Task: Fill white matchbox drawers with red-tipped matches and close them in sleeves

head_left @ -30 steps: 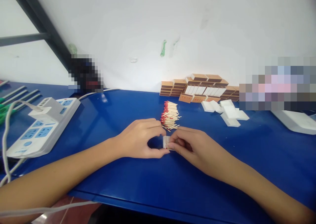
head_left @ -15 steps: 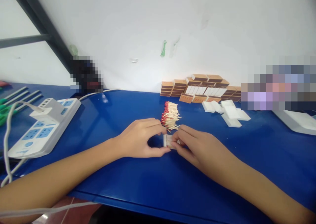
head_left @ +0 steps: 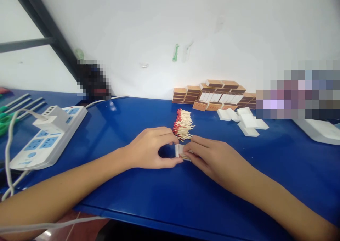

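A small white matchbox tray [head_left: 179, 148] lies on the blue table with its open side up. Several matches [head_left: 185, 156] rest in it along the near wall. My left hand [head_left: 152, 148] curves around the tray's left end, thumb at the near side and fingers at the far side, holding it. The fingers of my right hand [head_left: 205, 152] are pinched together over the tray's right part; what lies between the fingertips is hidden. Just beyond the tray is a pile of red-headed matches [head_left: 183, 124], heads mostly to the left.
Stacked matchboxes [head_left: 223, 88] stand against the wall. Several white trays [head_left: 247, 117] lie loosely in front of them. On the left are a power strip [head_left: 45, 141] with a white cable and some green-handled tools [head_left: 16, 110]. A white object [head_left: 318, 129] sits far right.
My right fingers have shifted slightly within the tray, and matches along its near wall now show more plainly. My left hand stays nearly still at the tray's end.
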`<action>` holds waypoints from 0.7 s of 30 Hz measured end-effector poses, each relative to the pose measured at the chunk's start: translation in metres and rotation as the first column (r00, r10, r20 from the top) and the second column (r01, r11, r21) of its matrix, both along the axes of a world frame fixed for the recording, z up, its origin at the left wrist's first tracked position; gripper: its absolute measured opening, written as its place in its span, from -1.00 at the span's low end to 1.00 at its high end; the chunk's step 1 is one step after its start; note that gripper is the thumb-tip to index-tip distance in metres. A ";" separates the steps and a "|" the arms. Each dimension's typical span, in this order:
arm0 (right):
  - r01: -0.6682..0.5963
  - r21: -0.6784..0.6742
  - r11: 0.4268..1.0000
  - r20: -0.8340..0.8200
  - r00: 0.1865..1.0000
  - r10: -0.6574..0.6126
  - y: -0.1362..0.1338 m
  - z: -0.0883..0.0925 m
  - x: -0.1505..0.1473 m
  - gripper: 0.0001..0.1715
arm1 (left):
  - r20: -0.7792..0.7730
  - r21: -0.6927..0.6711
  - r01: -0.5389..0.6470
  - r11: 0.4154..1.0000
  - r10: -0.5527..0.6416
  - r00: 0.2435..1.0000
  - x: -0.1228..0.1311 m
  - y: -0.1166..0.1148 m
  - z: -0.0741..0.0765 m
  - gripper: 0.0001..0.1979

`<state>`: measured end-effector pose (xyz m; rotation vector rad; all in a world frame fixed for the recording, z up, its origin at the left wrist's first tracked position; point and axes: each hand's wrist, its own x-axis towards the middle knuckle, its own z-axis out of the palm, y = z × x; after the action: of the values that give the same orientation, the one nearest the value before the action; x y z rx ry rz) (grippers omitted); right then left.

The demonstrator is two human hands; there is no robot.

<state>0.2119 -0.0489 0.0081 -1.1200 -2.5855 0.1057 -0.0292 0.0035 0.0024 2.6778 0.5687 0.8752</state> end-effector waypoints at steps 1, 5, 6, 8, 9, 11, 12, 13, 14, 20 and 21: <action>-0.010 -0.017 1.000 -0.005 1.000 0.010 0.000 0.001 0.000 -0.73 | -0.001 -0.001 -0.001 1.000 0.001 1.000 0.000 0.000 0.000 -0.71; -0.025 -0.104 0.994 -0.090 0.996 0.016 0.006 0.009 0.012 -0.76 | -0.028 -0.022 -0.033 0.999 0.032 0.999 -0.002 0.001 0.001 -0.69; 0.007 -0.106 0.994 -0.115 0.993 -0.020 0.009 0.011 0.018 -0.78 | -0.041 -0.033 -0.044 0.998 0.043 0.998 -0.003 0.002 0.001 -0.69; 0.111 -0.081 0.991 -0.153 0.981 -0.122 0.019 0.012 0.030 -0.81 | -0.070 -0.065 -0.059 0.996 0.054 0.996 -0.004 0.002 0.001 -0.68; 0.156 -0.072 0.985 -0.160 0.973 -0.166 0.025 0.012 0.036 -0.82 | -0.083 -0.080 -0.061 0.995 0.055 0.995 -0.004 0.003 0.001 -0.68; 0.187 -0.102 0.977 -0.165 0.965 -0.202 0.035 0.007 0.043 -0.81 | -0.104 -0.105 -0.061 0.993 0.050 0.993 -0.004 0.003 0.001 -0.68; 0.178 -0.142 0.974 -0.167 0.965 -0.201 0.039 0.003 0.044 -0.80 | -0.111 -0.111 -0.061 0.992 0.049 0.993 -0.004 0.003 0.000 -0.67; 0.164 -0.183 0.969 -0.170 0.966 -0.195 0.042 -0.001 0.044 -0.79 | -0.118 -0.116 -0.061 0.991 0.047 0.992 -0.004 0.003 0.000 -0.67; 0.153 -0.217 0.964 -0.170 0.967 -0.191 0.044 -0.004 0.042 -0.78 | -0.123 -0.117 -0.062 0.991 0.047 0.991 -0.004 0.003 0.000 -0.67; 0.153 -0.237 0.960 -0.158 0.968 -0.193 0.043 -0.010 0.022 -0.78 | -0.134 -0.108 -0.057 0.993 0.043 0.990 -0.004 0.004 0.001 -0.65; 0.155 -0.229 0.961 -0.142 0.971 -0.191 0.042 -0.009 0.021 -0.78 | -0.135 -0.106 -0.056 0.993 0.041 0.990 -0.004 0.004 0.001 -0.65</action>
<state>0.2331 -0.0066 -0.0007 -1.3494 -2.3625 0.4296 -0.0337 0.0073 0.0038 2.6456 0.6940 0.6608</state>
